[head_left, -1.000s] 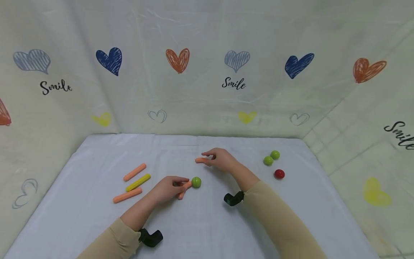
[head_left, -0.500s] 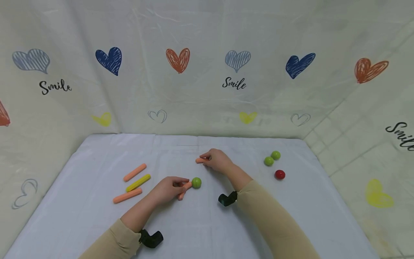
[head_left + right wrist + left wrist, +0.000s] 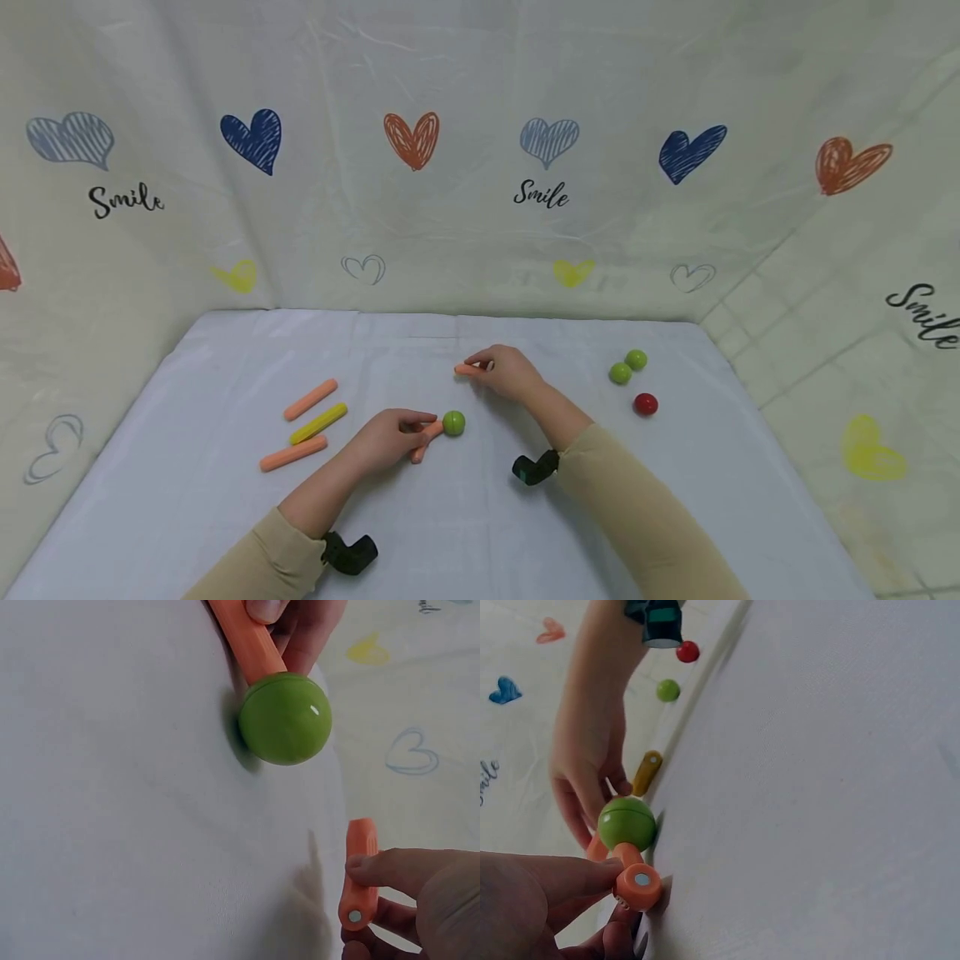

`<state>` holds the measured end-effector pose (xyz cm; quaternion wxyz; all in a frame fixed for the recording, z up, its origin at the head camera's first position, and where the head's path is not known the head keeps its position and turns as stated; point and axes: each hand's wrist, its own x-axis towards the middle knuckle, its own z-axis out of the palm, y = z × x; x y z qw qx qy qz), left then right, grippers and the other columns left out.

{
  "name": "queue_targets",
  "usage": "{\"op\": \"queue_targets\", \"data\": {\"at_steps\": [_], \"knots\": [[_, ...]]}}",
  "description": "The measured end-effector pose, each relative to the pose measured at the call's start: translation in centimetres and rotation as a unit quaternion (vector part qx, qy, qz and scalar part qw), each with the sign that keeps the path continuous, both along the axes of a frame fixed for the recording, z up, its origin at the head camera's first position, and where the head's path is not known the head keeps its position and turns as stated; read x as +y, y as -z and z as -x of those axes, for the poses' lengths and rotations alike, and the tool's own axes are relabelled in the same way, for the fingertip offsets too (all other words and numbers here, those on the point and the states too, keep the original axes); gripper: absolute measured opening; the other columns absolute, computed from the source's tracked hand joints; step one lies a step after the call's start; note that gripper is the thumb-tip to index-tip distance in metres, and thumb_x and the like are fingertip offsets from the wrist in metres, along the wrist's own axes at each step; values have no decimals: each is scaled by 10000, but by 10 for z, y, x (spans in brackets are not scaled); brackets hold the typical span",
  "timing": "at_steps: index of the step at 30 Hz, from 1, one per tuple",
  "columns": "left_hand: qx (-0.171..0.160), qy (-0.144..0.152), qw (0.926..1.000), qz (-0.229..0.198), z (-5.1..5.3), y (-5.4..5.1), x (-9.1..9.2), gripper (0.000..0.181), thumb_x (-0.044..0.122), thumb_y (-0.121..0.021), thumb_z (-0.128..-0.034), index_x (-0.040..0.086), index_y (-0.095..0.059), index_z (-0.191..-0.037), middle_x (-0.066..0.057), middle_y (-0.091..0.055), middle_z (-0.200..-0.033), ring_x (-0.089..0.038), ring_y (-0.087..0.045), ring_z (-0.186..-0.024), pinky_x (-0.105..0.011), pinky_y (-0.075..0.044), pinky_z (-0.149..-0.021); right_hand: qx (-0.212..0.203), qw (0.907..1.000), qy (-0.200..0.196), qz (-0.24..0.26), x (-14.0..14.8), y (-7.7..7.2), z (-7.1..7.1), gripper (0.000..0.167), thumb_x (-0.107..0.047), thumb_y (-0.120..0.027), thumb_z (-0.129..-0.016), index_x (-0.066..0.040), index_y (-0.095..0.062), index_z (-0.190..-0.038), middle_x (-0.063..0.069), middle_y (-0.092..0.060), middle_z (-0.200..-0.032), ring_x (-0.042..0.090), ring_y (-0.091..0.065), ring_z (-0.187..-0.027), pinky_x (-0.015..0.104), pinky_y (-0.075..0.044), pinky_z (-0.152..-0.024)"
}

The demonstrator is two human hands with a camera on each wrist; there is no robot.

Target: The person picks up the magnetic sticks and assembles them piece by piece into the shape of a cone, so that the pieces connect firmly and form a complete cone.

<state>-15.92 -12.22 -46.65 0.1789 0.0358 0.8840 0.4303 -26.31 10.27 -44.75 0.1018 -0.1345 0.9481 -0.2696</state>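
In the head view my left hand [image 3: 392, 437] pinches an orange stick [image 3: 420, 453] low over the white tabletop. A green ball [image 3: 453, 423] sits against the stick's right end. The left wrist view shows a silvery disc on the stick's near end [image 3: 639, 886], with the thumb beside it. Farther back, my right hand [image 3: 510, 371] holds a second orange stick [image 3: 467, 369] between thumb and fingers. That stick points left and is apart from the ball. In the right wrist view its end [image 3: 358, 912] also bears a silvery disc.
To the left lie an orange stick [image 3: 311, 400], a yellow stick [image 3: 318, 423] and another orange stick [image 3: 293, 454]. At the right are two green balls [image 3: 627, 367] and a red ball [image 3: 646, 404]. A printed curtain [image 3: 465, 225] stands behind the table.
My right hand's fingers, spread above the stick a second ago, have come together on it. The right forearm shifted a little left. My left hand and the green ball stay in place.
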Motion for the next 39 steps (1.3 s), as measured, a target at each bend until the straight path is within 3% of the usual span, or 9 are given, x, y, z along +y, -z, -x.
{"op": "queue_targets", "data": {"at_steps": [7,14,22,31,39], "knots": [[-68,-37,10000,-23,0,0,1,332,233,-715,-920,199,-712,-1250,18,-662,-1046,-159,-552,-894,-331,-464,-768,177,9994,-151,-262,7,-5,-15,351,-479,-700,-900,-207,-758,-1115,-35,-641,-890,146,-548,-812,300,-465,-701],[-66,-56,9999,-55,1,3,2,337,239,-723,-913,204,-713,-1248,22,-668,-1059,-155,-559,-907,-351,-475,-794,251,9984,-421,-298,18,-9,-39,265,-383,-728,-905,-205,-758,-1099,-69,-631,-853,121,-542,-777,295,-465,-685],[-50,-105,9999,22,-1,2,2,330,249,-710,-925,202,-711,-1252,17,-665,-1047,-169,-552,-920,-372,-478,-817,156,9980,-569,-242,28,-2,-64,235,-324,-743,-902,-214,-757,-1110,-105,-657,-908,90,-545,-734,279,-473,-669],[-39,-139,9999,1,-2,2,2,328,242,-713,-920,206,-715,-1246,11,-663,-1052,-172,-548,-928,-374,-475,-815,16,9991,-350,-253,25,4,-76,232,-230,-755,-894,-198,-753,-1123,-85,-644,-894,111,-538,-720,283,-471,-653],[-17,-164,9999,6,-2,4,1,324,254,-715,-920,213,-716,-1241,19,-652,-1020,-173,-538,-909,-360,-465,-791,97,9992,-348,-198,21,10,-77,219,-238,-727,-917,-196,-752,-1130,-71,-635,-887,106,-537,-717,278,-471,-639]]}}
